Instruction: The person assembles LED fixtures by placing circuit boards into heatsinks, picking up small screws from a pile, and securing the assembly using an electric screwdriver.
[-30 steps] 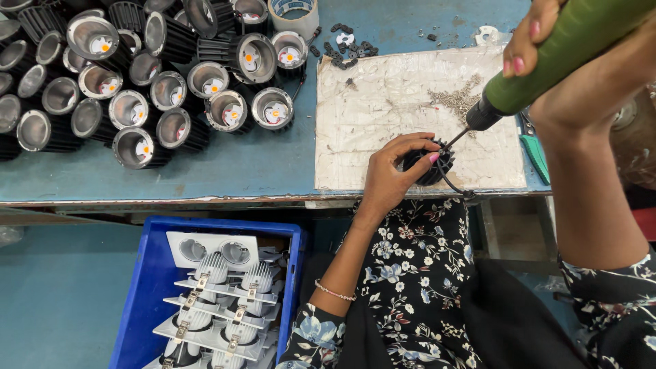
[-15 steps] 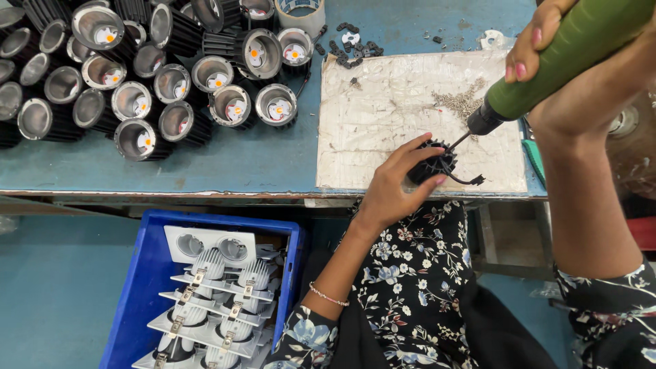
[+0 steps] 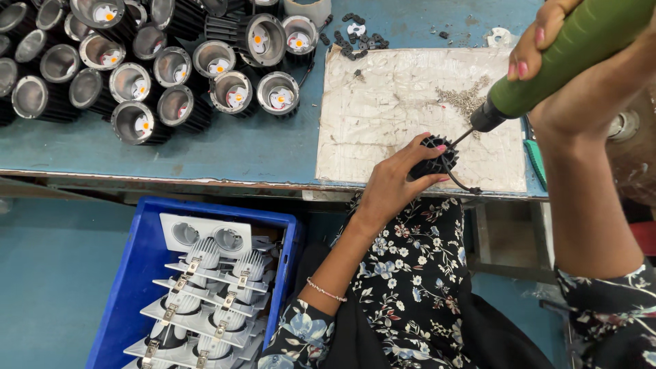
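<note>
Your left hand (image 3: 400, 188) is clamped on the black lamp housing (image 3: 435, 156) at the surface's front edge, your right hand (image 3: 560, 82) clenches the green screwdriver (image 3: 560, 58); a slanted tip could slip onto your fingers.

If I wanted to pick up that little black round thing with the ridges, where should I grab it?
Probably around its ribbed side wall, coming from the near table edge, as the left hand does with the black finned lamp housing. The ridges give fingers grip, and that side keeps clear of the green electric screwdriver, held by the right hand, whose tip comes in from the far right.
</note>
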